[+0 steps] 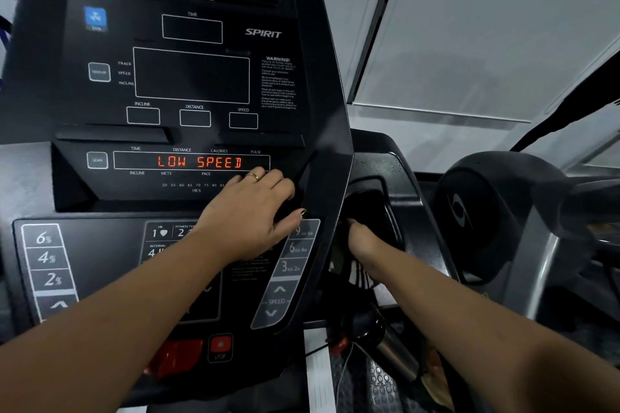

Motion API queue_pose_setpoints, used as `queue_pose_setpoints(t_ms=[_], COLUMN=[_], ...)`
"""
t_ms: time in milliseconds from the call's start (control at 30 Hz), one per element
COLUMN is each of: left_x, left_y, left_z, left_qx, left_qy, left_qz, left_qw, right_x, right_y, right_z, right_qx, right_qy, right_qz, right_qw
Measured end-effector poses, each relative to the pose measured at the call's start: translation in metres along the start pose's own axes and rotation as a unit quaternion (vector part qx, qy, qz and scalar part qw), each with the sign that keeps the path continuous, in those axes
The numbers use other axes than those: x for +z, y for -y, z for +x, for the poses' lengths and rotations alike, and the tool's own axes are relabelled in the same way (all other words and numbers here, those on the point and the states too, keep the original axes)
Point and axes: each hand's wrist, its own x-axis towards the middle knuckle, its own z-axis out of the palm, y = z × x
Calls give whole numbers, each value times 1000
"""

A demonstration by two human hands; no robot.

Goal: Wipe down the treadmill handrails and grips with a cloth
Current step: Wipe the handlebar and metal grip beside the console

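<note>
Left hand spread flat on console, right hand at its 3 o'clock inside pocket, fingers hidden, state unclear

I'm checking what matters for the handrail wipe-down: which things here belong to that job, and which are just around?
Job: left hand resting on the console; right hand reaching into the side pocket; metal grip.
Just around: stop button; red clip; next machine.
</note>
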Motion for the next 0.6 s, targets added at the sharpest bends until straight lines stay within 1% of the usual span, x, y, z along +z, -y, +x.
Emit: queue_pose_setpoints(t_ms=[100,133,200,267,300,367,433,500,533,600], left_x=[0,0,0,-1,-1,-1,-1,-1,-2,-1], left_y=[0,-1,-1,-1,-1,-1,-1,-2,-2,-2], left_z=[0,0,0,-1,-1,-2,-2,-2,-3,-5], left_qx=[0,0,0,-1,-1,-2,-3,-4,-5,-8], left_qy=[5,4,2,0,-1,-1,-1,-3,-5,-6], left_qz=[0,-1,0,0,0,-1,-6,-8,-7,-2], left_qw=[1000,1000,1000,1000,1000,1000,1000,1000,1000,1000], right_x=[3,5,6,6,5,-2,-11,-22,-26,-33], right_y=[-1,-1,3,4,4,2,-1,-9,-14,-28], right_z=[7,11,11,6,3,-5,-16,-27,-33,-39], right_qx=[22,31,40,40,26,-7,-24,-52,-89,-188], right_qy=[-2,3,4,16,18,35,63,77,75,54], right_qz=[105,123,131,99,61,-53,-166,-263,-312,-401], right_qw=[994,992,991,994,998,998,984,960,943,895])
